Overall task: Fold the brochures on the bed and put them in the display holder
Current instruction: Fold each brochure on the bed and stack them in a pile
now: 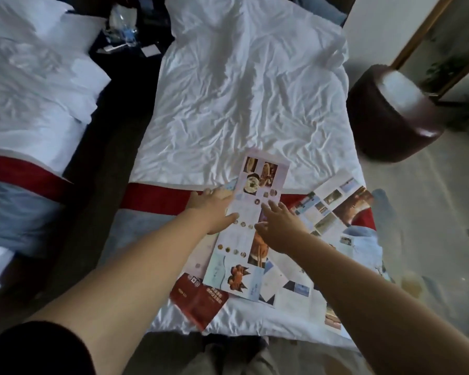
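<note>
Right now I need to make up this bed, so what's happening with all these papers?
A person leans over the bed with both hands on a long food brochure spread flat atop other sheets. The left hand is at its left edge; the right hand rests open on its middle. A scenery brochure lies to the right, a red brochure nearer the person. No display holder is in view.

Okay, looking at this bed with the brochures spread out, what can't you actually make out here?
- Display holder: not seen anywhere in the head view.
- Print on the food brochure: too small and blurred to read.
- Papers beneath it: covered, so their number is unclear.
- Left hand: whether it pinches the brochure's edge or only touches it is blurred.
- Blue brochure: partly hidden behind the right arm.
</note>
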The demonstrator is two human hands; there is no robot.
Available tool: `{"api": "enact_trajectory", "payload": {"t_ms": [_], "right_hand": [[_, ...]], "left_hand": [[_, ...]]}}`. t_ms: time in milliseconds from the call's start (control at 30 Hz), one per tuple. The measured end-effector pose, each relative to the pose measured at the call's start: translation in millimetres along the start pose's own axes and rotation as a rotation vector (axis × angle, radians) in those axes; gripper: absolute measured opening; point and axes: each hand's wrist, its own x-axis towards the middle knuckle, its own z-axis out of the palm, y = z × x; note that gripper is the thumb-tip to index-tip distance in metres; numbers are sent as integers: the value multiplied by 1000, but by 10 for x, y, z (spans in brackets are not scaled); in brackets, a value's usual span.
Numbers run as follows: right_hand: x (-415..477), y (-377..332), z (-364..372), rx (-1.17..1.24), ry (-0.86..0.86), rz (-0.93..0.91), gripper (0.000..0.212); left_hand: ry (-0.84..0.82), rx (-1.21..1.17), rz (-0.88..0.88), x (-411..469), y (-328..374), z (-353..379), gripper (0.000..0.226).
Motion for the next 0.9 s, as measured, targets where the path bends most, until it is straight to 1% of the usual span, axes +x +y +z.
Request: {"api": "enact_trajectory", "payload": {"t_ms": [200,400,533,633,733,833,900], "right_hand": [[503,60,799,32,-168,-54,71],[701,109,1816,94,-368,-37,70],[813,169,2431,131,-414,-8,70],[832,238,2890,61,-463,-35,79],[866,278,3264,6,-450,-92,83],[910,368,3548,16,-395,-121,74],[908,504,3726,84,-322,-108,66]], "left_hand": [[-135,-39,-70,281,-31,772,73],[-313,4,-21,604,120,1691,69],[-384,-30,-29,960,268,2264,62],[-414,1,6,1236,419,2564,71],[-380,-15,57,1487,552,2806,79],[-341,-15,81,1675,651,3025,75],[-315,-24,83,1774,702,3143,71]]}}
